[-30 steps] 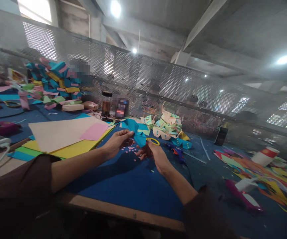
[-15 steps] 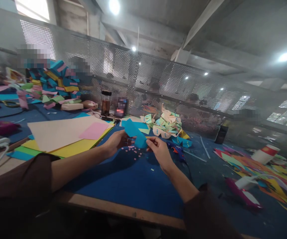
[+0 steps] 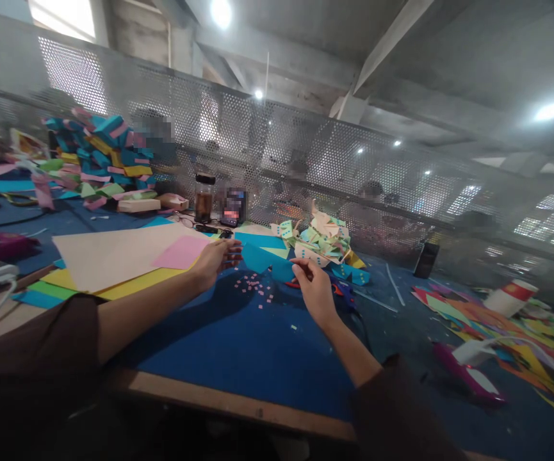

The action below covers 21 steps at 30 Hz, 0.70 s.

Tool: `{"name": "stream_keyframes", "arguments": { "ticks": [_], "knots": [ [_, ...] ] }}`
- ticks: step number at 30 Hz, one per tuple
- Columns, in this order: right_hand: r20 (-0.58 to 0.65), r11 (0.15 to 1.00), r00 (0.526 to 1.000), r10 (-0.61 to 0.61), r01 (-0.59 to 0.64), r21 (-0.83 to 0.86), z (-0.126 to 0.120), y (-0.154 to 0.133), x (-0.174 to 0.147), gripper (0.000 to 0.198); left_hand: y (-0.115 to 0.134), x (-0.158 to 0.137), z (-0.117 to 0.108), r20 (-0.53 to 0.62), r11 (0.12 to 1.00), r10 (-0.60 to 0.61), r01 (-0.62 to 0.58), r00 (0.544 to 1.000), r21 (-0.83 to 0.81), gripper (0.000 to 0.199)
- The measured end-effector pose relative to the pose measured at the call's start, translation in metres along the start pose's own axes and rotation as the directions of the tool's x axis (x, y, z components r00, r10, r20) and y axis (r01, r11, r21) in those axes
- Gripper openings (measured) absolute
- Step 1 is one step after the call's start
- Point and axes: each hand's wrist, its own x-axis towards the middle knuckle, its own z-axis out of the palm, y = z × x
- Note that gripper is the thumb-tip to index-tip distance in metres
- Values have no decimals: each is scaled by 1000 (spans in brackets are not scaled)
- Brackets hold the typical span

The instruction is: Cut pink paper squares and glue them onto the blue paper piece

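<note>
My right hand (image 3: 314, 287) pinches one end of a blue paper piece (image 3: 256, 257) between thumb and fingertips. The piece is held above the table, stretched out to the left, with a bend near its middle. Beside its left end, my left hand (image 3: 213, 262) has its fingers stretched out and slightly spread; whether a fingertip touches the paper is unclear. Small pink paper squares (image 3: 252, 285) lie scattered on the blue tabletop (image 3: 252, 358) beneath. Just behind my right hand lies a blue glue gun (image 3: 346, 293), partly hidden.
Large paper sheets (image 3: 113, 253) are stacked at left. A pile of dotted paper pieces (image 3: 322, 237) lies behind the hands. A jar (image 3: 204, 200) and a phone (image 3: 233, 206) stand at the back. Colourful scraps, a paper cup (image 3: 512, 299) and a purple power strip (image 3: 469, 374) are at right.
My left hand has come off the blue paper and moved a little left, its fingers opening. The paper has turned flatter and shifted right in my right hand.
</note>
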Motion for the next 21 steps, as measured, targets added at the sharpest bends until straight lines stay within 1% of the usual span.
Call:
{"name": "stream_keyframes", "arguments": {
  "ticks": [2,3,5,6,8,11,14,21],
  "knots": [
    [-4,1000,1000,-5,5,-4,-1,1,1,29,3,-4,2,-5,998,63,-63,998,28,23],
    [-4,1000,1000,-7,7,-6,-1,1,1,28,6,-7,3,10,993,107,-107,994,51,25],
    [-3,1000,1000,-7,7,-9,-2,1,1,27,10,-13,7,93,966,207,-219,974,137,28],
    [-3,1000,1000,-6,6,-10,-2,1,1,27,12,-16,8,135,949,238,-259,962,178,30],
    [-8,1000,1000,-3,3,-12,-2,1,1,26,15,-20,12,196,918,261,-306,945,251,31],
    [-19,1000,1000,0,0,-6,-2,2,0,27,16,-24,15,236,879,271,-340,933,334,28],
    [-13,1000,1000,0,0,9,-2,3,1,28,14,-23,15,240,853,281,-356,929,380,26],
    [28,1000,1000,9,-9,24,-1,1,0,33,16,-23,15,227,844,258,-333,939,420,32]
  ]
}}
